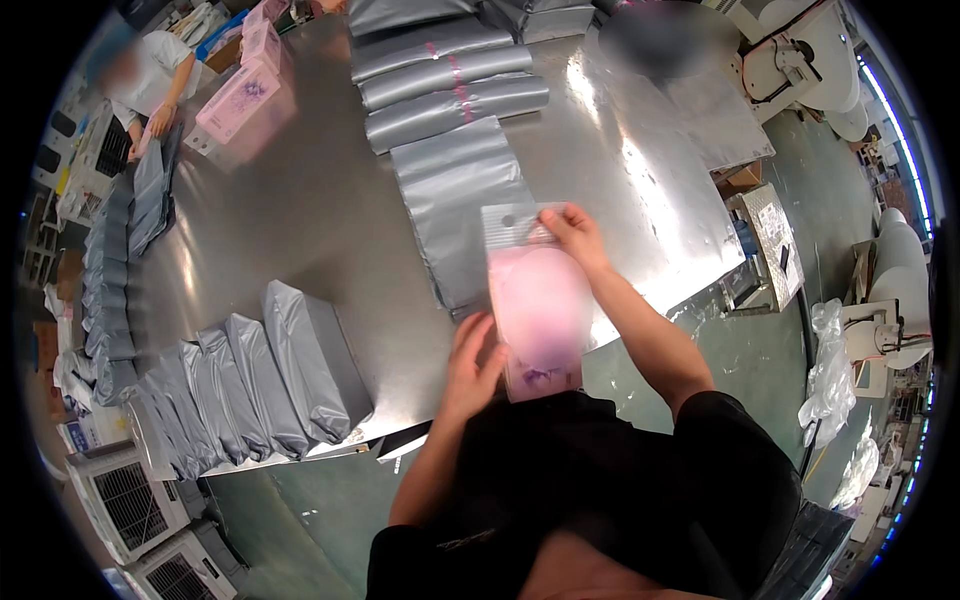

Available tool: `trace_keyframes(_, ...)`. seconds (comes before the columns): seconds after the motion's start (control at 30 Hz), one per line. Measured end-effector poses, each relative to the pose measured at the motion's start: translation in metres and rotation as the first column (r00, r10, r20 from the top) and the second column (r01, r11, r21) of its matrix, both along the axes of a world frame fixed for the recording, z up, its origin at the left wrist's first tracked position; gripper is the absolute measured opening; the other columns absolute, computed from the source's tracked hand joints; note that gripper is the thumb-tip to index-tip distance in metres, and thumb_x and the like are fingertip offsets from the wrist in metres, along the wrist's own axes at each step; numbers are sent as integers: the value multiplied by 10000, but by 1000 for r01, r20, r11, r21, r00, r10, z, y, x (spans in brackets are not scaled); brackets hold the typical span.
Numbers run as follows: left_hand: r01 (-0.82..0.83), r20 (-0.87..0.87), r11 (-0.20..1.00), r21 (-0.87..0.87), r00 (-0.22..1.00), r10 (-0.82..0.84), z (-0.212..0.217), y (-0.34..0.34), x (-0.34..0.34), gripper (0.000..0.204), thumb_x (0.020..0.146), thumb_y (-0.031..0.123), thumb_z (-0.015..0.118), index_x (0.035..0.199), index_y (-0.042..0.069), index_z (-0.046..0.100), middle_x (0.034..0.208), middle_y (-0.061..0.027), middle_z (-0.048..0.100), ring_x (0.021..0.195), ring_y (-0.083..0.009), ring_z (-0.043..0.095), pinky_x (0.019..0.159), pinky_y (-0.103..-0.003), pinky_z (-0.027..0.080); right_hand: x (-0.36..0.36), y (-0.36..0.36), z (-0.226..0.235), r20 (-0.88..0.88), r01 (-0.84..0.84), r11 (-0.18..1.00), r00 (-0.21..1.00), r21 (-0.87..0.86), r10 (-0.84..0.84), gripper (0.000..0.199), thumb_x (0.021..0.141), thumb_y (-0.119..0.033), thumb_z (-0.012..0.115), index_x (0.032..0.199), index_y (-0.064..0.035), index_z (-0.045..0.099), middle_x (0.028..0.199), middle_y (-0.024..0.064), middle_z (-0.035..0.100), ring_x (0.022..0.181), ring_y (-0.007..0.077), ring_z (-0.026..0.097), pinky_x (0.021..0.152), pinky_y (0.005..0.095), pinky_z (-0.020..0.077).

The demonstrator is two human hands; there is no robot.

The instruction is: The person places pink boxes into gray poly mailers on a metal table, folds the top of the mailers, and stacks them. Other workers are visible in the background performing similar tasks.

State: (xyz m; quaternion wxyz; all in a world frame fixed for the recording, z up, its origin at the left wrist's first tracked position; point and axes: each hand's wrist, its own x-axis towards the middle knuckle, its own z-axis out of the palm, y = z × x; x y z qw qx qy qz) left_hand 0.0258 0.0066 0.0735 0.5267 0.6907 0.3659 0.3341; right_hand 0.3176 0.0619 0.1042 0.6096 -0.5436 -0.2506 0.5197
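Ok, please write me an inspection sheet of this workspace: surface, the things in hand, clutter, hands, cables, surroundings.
Surface: shiny metal table, glare spots on it.
Things in hand: pink packet with a clear hanging tab, held over a flat grey mailer bag.
Clutter: row of filled grey bags at the near left edge; rolled grey bags at the far side; pink boxes far left.
Hands: left hand at the packet's lower left edge; right hand pinches its top.
Cables: black cable hangs down beside the table, at right.
Surroundings: another person's hand far left; white fan units on the floor; clear plastic bags at right.
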Motion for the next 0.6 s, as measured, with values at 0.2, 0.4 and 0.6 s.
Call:
trace_keyframes(0.2,-122,-367,885,450,878,308,-31,76,-1,236,870,93,723,1101,54,696,1073,-113,672,1081,-324,623,930,-432,508,-21,0,-68,624,-226,973,766,39,153,257,1000,-195,705,1184,-16,688,1013,72,731,939,120,673,819,295,542)
trace_keyframes(0.4,333,-651,740,584,737,183,-41,139,20,145,792,131,735,909,74,670,959,-83,644,976,-313,615,848,-466,507,10,9,-62,-79,-129,986,987,104,137,243,994,-192,660,1201,-69,700,1095,46,711,961,183,666,868,361,534)
trace_keyframes(0.6,420,-716,743,522,689,114,-31,149,28,116,800,134,703,897,89,658,958,-84,646,988,-303,629,855,-450,506,49,6,-52,995,-358,928,-45,-101,91,313,765,-147,739,1078,-160,734,1031,51,646,1068,260,595,936,403,466)
